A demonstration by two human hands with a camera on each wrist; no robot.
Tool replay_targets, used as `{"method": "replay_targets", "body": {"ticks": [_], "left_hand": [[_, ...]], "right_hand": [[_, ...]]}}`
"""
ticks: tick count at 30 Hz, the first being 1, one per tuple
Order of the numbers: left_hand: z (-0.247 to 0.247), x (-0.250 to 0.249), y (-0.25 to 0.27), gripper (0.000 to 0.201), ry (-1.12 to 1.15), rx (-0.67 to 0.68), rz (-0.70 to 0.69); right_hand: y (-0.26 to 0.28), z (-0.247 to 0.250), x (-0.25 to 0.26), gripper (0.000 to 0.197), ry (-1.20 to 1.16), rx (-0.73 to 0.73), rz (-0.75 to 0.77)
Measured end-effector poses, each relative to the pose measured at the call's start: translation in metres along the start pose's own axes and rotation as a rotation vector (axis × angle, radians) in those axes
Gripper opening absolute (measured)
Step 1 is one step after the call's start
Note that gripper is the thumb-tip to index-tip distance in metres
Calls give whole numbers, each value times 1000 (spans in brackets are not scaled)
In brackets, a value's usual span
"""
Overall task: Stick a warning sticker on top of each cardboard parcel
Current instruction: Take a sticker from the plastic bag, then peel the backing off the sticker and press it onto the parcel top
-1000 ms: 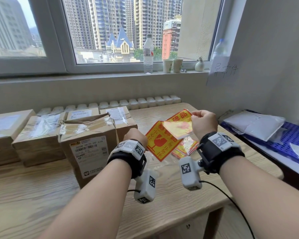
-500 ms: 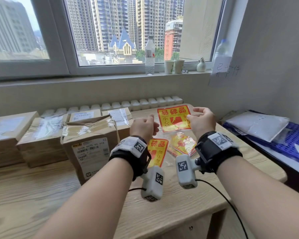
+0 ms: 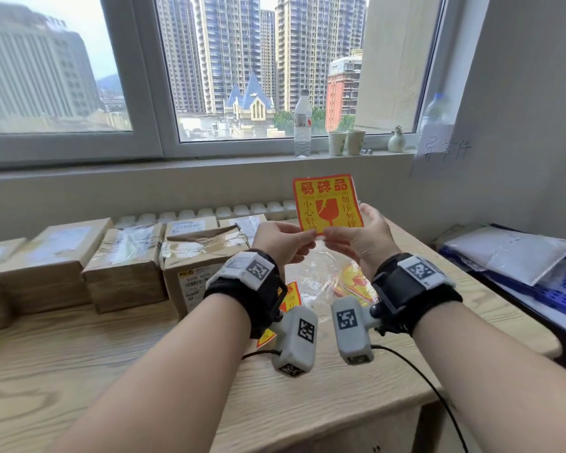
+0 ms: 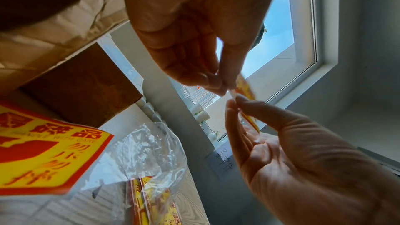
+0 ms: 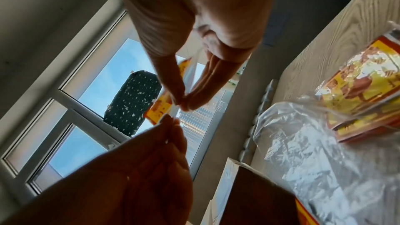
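Fingertips of your left hand [image 3: 283, 240] and right hand [image 3: 363, 238] pinch a glossy square sticker [image 3: 327, 204]; below them, a crinkled clear bag [image 3: 321, 276] holds more stickers.

The warning sticker [image 3: 327, 204] has been raised from low over the table to an upright position facing the camera. Its lower edge is now pinched by both the left hand [image 3: 281, 241] and the right hand [image 3: 361, 238], which have been brought close together.
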State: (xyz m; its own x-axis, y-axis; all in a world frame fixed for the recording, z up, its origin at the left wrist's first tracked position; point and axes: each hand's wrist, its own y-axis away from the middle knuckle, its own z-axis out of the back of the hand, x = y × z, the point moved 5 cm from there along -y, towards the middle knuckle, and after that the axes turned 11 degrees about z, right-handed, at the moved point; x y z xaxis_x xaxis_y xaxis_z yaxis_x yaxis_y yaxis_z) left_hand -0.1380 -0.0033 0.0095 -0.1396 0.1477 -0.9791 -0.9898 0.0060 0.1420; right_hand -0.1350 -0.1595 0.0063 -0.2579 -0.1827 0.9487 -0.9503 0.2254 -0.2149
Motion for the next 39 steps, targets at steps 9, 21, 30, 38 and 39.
{"method": "replay_targets", "body": {"ticks": [9, 21, 30, 38, 39], "left_hand": [[5, -9, 14, 8, 164, 72, 28], [-4, -21, 8, 17, 232, 16, -7], [-11, -25, 10, 12, 242, 57, -7], [-13, -36, 12, 22, 86, 70, -99], [-12, -38, 12, 23, 46, 64, -126]], "right_hand": [[2, -5, 5, 83, -73, -84, 13], [7, -4, 41, 5, 692, -55, 580], [10, -6, 38, 13, 653, 149, 638], [0, -7, 44, 5, 689, 214, 609], [-1, -7, 45, 5, 710, 220, 614]]}}
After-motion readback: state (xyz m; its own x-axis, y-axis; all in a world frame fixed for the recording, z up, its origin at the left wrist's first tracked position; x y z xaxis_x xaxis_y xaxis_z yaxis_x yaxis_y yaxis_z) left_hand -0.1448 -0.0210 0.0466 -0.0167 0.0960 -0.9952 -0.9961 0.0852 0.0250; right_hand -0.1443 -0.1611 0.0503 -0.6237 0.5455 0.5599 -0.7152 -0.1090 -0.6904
